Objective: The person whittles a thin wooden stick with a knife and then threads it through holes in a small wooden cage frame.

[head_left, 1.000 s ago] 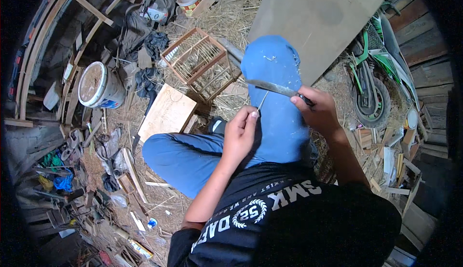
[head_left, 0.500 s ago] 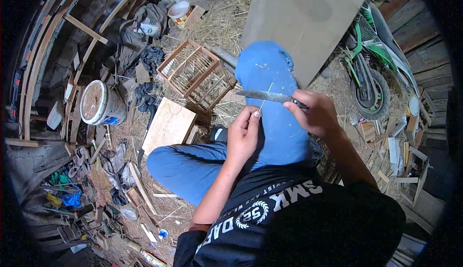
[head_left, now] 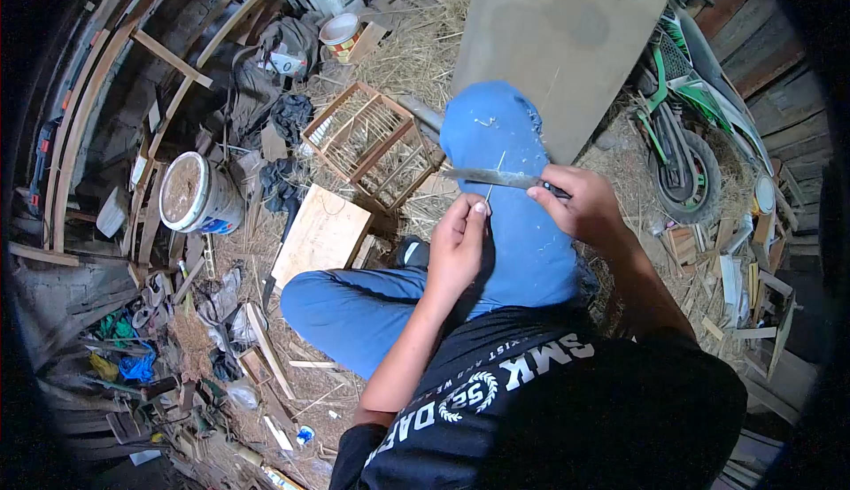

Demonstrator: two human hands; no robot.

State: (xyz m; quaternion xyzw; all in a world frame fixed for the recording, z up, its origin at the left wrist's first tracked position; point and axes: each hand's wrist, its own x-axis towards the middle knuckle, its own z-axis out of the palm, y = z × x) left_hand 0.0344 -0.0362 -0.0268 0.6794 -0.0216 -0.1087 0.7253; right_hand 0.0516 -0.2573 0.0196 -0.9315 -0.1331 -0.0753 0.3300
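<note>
My left hand [head_left: 456,242] pinches a thin pale stick [head_left: 501,158] that points up over my raised leg in blue trousers [head_left: 496,118]. In my right hand [head_left: 580,207] is a knife [head_left: 478,174], gripped by its dark handle, its long blade lying almost level across the stick just above my left fingers. Pale shavings are scattered on the trouser leg. Left of that leg a small wooden cage with thin bars [head_left: 354,136] rests tilted on the straw, and a square pale wooden board [head_left: 314,233] lies below it.
A large grey panel [head_left: 558,21] is beyond my knee. A green motorbike [head_left: 677,109] stands right. A white bucket [head_left: 181,198], a smaller bucket [head_left: 341,30], a dark long-bladed tool [head_left: 274,273], wood scraps [head_left: 266,348] and rags surround me. Curved slats [head_left: 84,100] line the left wall.
The blade has turned from slanting to nearly level, and more of the stick now shows beyond it, angled more upright. Both hands still grip the same things. The view has shifted slightly.
</note>
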